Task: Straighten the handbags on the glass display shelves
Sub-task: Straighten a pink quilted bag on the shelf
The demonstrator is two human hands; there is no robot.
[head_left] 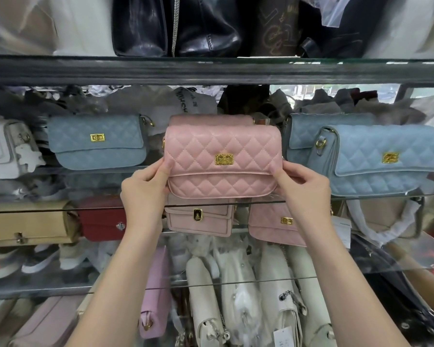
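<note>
A pink quilted handbag (221,159) with a gold clasp stands upright at the middle of the glass shelf (348,195), facing me. My left hand (143,186) grips its lower left corner and my right hand (303,184) grips its lower right corner. A second pink bag (211,119) stands right behind it, mostly hidden. To the left a grey-blue quilted bag (97,141) sits further back. To the right a light blue quilted bag (386,159) stands turned at an angle, with another blue one (311,128) behind it.
Black leather bags (173,26) fill the shelf above, over a dark shelf edge (211,71). Below are a tan bag (28,221), a red bag (102,219) and two pink bags (201,219). Cream and lilac bags lie lower down.
</note>
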